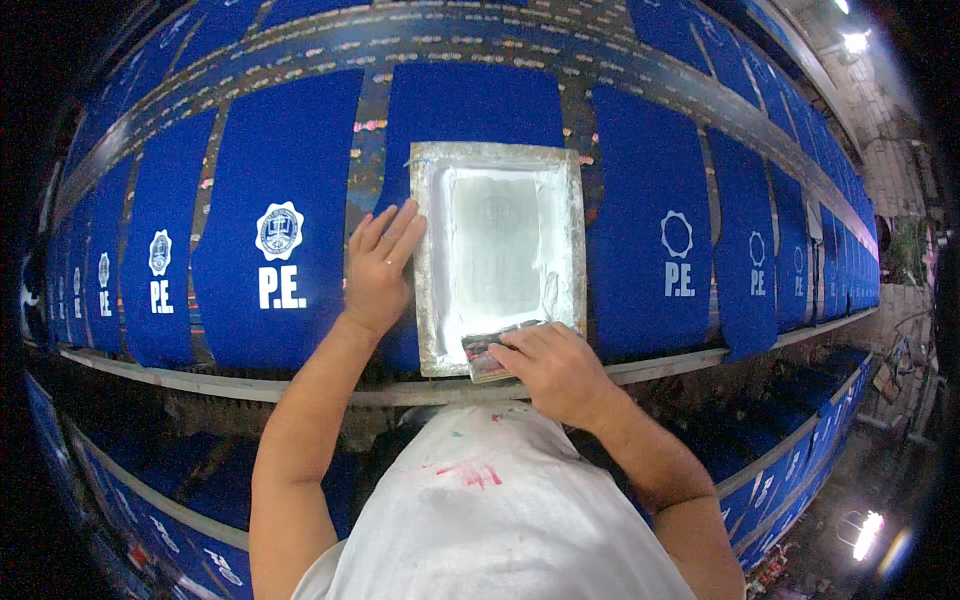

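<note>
A printing screen [497, 240] in a worn, pale frame lies flat on a blue cloth panel [475, 105] in front of me. White ink lines the inner edges of its mesh, and a faint round design shows through. My left hand [382, 265] rests with fingers stretched against the frame's left side. At the near end of the mesh, my right hand [555, 365] grips a squeegee [490, 357], whose blade edge touches the white ink. The fingers partly hide the squeegee.
Blue panels [278, 150] with full white emblems and lettering lie in a row to the left. Those on the right [655, 150] carry only a ring outline and lettering. A rail [660, 368] edges the table nearest me; another printed row [780, 490] lies behind me. Lamps [856, 42] shine at right.
</note>
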Tool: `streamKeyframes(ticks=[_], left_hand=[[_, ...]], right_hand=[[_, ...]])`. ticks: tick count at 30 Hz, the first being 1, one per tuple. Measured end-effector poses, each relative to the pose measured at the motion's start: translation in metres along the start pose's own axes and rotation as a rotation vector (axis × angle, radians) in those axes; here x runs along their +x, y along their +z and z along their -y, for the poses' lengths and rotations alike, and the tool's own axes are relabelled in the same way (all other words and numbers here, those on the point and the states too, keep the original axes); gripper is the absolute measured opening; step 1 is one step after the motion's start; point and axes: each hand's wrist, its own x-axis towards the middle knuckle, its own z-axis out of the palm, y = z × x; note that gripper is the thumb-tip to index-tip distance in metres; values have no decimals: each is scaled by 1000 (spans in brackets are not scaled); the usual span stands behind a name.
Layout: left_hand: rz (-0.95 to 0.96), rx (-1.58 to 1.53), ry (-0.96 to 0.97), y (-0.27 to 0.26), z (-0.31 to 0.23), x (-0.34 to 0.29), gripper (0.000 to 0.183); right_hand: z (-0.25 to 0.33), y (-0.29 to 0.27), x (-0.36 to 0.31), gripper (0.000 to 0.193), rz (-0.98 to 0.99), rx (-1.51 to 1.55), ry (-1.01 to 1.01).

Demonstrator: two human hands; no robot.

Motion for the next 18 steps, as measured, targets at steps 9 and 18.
streamKeyframes(ticks=[9, 18], left_hand=[[-38, -66, 10, -4, -2, 3, 68], [-38, -90, -3, -4, -6, 1, 68]], right_hand=[[-116, -56, 139, 42, -10, -74, 74], [-102, -27, 106, 47, -47, -177, -28]])
